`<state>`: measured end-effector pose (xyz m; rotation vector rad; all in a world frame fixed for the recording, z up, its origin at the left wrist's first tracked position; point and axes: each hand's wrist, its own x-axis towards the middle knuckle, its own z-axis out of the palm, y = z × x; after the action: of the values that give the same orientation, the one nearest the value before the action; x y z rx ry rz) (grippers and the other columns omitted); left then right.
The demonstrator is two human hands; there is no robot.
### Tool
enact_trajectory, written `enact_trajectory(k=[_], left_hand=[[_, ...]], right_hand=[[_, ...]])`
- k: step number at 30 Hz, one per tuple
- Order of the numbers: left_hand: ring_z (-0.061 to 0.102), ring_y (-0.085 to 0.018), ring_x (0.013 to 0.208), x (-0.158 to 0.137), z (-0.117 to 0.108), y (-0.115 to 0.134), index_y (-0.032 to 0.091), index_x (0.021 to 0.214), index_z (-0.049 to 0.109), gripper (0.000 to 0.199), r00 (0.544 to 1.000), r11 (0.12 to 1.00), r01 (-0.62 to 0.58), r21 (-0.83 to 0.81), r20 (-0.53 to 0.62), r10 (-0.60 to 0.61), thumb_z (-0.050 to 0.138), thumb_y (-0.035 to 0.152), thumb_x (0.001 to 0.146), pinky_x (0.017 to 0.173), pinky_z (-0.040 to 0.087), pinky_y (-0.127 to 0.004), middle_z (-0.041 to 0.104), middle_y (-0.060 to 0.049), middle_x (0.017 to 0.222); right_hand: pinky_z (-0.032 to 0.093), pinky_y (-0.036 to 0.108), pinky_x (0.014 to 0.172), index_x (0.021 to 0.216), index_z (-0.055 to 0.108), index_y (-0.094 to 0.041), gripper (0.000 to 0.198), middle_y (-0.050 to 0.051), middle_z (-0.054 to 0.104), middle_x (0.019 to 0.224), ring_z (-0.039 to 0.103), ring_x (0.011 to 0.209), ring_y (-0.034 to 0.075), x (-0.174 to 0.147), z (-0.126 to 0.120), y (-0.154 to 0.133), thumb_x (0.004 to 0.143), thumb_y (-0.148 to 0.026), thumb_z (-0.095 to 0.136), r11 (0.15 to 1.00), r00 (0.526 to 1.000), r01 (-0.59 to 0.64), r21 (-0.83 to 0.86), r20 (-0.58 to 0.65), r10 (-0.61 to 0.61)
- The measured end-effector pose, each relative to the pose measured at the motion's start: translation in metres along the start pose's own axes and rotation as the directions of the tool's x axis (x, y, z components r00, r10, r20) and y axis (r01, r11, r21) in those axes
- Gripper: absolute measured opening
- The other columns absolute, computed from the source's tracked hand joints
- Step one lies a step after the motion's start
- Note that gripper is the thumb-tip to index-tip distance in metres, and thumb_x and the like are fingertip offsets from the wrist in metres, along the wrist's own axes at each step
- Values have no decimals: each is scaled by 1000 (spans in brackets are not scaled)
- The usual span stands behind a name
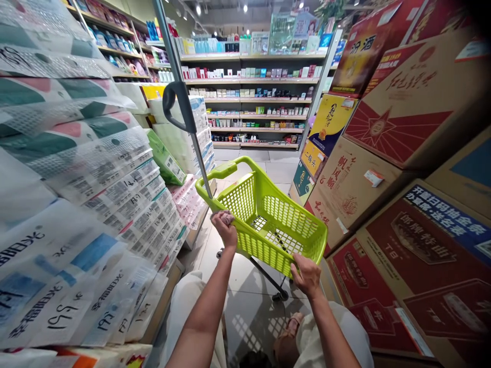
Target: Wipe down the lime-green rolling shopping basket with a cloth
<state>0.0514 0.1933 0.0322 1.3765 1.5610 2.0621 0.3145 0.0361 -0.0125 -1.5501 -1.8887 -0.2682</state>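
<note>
A lime-green plastic shopping basket (pixel 268 217) on wheels is tipped up in front of me in a shop aisle, and nothing shows inside it. My left hand (pixel 224 225) presses a small pinkish cloth (pixel 227 217) against the basket's near left rim. My right hand (pixel 306 273) grips the basket's lower right corner. A grey pull handle (pixel 180 102) on a metal pole rises from the basket's left side.
Stacked packs of tissue paper (pixel 76 194) wall the left side. Piled cardboard liquor cartons (pixel 402 168) wall the right. Shelves of small goods (pixel 253 97) stand across the far end of the tiled aisle (pixel 276 163). My legs and a sandal (pixel 291 327) show below.
</note>
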Motion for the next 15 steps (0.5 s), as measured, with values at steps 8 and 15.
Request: enact_trajectory(k=[8, 15], left_hand=[[59, -28, 114, -20, -18, 14, 24, 104, 61, 49, 949, 986, -165, -15, 271, 163, 53, -5, 65, 107, 48, -47, 59, -9, 112], [58, -27, 101, 35, 1, 49, 24, 95, 65, 43, 886, 951, -221, 215, 453, 103, 54, -10, 69, 95, 53, -46, 62, -8, 100]], right_hand=[[43, 30, 75, 95, 68, -20, 24, 8, 74, 89, 64, 80, 21, -2, 5, 10, 94, -28, 45, 1000, 1000, 0, 5, -22, 0], [43, 30, 74, 93, 69, -21, 27, 7, 72, 85, 62, 79, 22, -2, 1, 10, 91, -26, 43, 999, 998, -53, 7, 26, 53]])
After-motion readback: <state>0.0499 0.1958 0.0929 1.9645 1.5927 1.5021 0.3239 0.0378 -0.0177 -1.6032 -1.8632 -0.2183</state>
